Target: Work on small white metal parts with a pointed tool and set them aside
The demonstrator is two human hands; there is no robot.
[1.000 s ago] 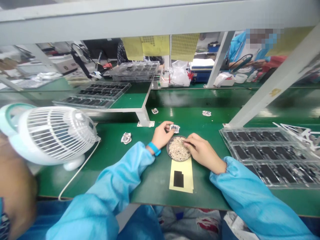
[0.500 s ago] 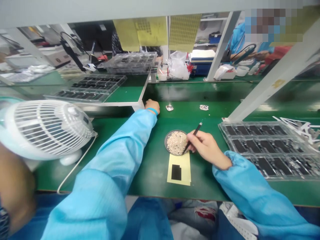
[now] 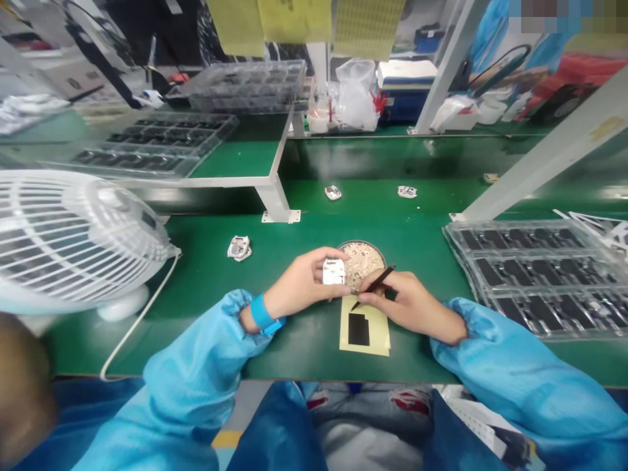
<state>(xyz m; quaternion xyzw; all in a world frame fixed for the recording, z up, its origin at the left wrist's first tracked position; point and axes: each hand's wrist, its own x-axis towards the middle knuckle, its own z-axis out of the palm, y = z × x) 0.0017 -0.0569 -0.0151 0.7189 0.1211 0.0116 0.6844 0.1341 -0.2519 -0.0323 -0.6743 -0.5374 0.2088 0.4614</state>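
My left hand is held over the near edge of a round metal dish filled with pale granular material. Its fingers are closed on a small white and silver piece. My right hand holds a black pen-like tool between its fingers, with the tip pointing down and left, just above a yellow sheet bearing a black rectangle. The hands nearly meet over the dish and hide its near part.
Similar small white pieces lie on the green bench. A clear tray of dark parts lies to the right, and a white fan stands to the left. More trays and a metal support leg stand beyond.
My left hand has come back from the far bench to the dish, now holding a small white piece. The right hand and tool have moved slightly nearer the yellow sheet.
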